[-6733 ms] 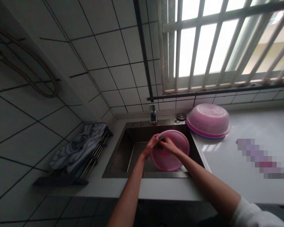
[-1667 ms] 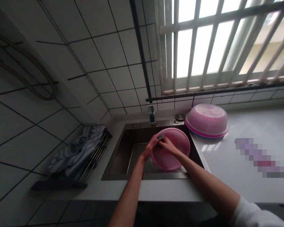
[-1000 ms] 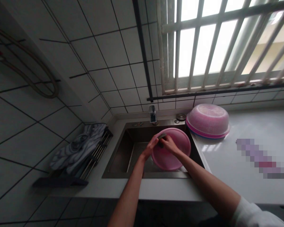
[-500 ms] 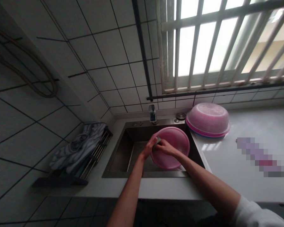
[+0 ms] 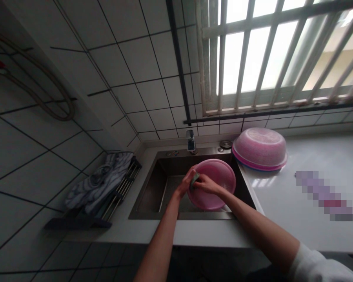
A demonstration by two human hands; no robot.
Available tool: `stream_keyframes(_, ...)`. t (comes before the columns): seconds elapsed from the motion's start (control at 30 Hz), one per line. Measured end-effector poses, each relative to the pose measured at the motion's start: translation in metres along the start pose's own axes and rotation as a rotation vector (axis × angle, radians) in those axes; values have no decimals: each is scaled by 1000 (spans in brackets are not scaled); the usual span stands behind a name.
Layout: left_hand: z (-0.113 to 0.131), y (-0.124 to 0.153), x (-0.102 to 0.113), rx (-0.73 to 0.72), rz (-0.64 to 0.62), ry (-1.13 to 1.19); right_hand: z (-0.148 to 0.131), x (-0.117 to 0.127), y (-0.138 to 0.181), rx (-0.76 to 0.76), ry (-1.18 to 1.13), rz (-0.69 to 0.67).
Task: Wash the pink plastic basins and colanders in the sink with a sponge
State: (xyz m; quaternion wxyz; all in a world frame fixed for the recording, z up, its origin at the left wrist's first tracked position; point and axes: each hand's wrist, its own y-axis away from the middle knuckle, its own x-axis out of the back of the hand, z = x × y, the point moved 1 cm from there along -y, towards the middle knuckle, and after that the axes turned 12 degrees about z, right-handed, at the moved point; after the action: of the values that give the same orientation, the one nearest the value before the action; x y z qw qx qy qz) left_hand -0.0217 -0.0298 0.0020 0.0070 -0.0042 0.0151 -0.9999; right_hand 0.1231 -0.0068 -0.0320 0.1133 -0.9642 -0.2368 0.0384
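Note:
A round pink plastic colander (image 5: 220, 176) is tilted inside the metal sink (image 5: 153, 184), its open side toward me. My left hand (image 5: 186, 183) is closed on its left rim, fingers partly hidden behind the wall. Inside the colander, my right hand (image 5: 204, 183) pinches a small green scouring pad (image 5: 195, 177) and presses it against the rim close to my left fingers. The fingertips under the pad are hard to make out.
A faucet (image 5: 190, 140) stands behind the sink, beside a round metal drain strainer (image 5: 226, 144). Upturned pink colanders (image 5: 260, 147) are stacked to the right. On the left is a folding rack (image 5: 120, 192) with a striped grey cloth (image 5: 97, 178). A blurred-out item (image 5: 326, 196) lies on the right counter.
Both hands keep nearly the same place on the colander. The green pad shows slightly more between them, and the whole view has shifted a little.

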Motion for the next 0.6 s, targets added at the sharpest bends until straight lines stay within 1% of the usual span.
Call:
stream_keyframes(0.03,1,0,-1,4,-5,3,0,2,-1,-4,-3,50)
stream_keyframes(0.13,2,1,-4,14,-20,27,1,14,-6,-18,-1,293)
stream_keyframes(0.17,2,1,-4,16,-25,35,1,16,-7,-22,5,336)
stream_keyframes(0.2,3,1,-5,15,-25,40,2,16,-7,-23,8,334)
stream_keyframes(0.23,3,1,-5,13,-25,41,3,15,-7,-21,7,286)
stream_keyframes(0.33,4,2,-3,9,-17,20,5,7,-4,-17,-4,52)
stream_keyframes(0.37,3,2,-2,8,-15,13,5,6,-3,-19,-4,12)
stream_keyframes(0.4,3,1,-2,6,-17,10,6,6,-3,-24,-7,13)
stream_keyframes(0.43,2,1,-2,2,-21,14,6,7,-3,-30,-11,52)
stream_keyframes(0.53,1,-1,-3,-2,-39,43,7,13,-6,-25,-34,270)
stream_keyframes(0.57,1,-1,-3,-1,-38,51,7,14,-6,-19,-39,305)
stream_keyframes(0.6,1,-1,-3,0,-33,53,7,13,-6,-13,-41,292)
